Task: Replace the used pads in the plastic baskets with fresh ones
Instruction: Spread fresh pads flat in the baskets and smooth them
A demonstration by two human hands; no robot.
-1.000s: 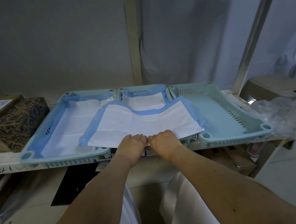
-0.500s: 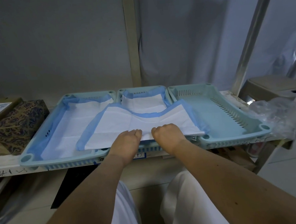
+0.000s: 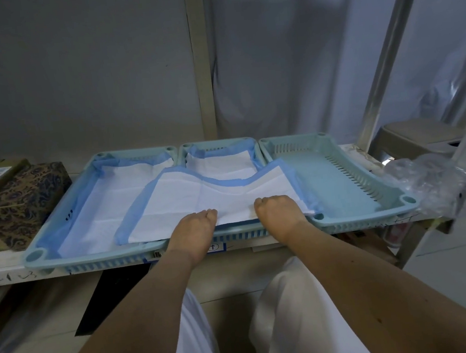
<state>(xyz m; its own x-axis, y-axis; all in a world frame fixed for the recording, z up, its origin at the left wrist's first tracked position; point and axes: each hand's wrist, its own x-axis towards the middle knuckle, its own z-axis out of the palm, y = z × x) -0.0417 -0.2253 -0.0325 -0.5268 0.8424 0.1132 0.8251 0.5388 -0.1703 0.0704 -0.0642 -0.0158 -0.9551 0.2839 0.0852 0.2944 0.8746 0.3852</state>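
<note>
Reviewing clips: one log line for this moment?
left hand + right hand: grip pad near edge | right basket: bare

White blue-edged pad [image 3: 200, 205] draped over baskets [image 3: 337, 183] (middle sagging).

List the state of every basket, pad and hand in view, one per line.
Left basket: lined with a pad.
Middle basket: lined with a pad.
Right basket: bare, no pad.
Loose pad: unfolded, draped across the basket rims.
Left hand: grips the loose pad's near edge.
Right hand: grips the same edge.
</note>
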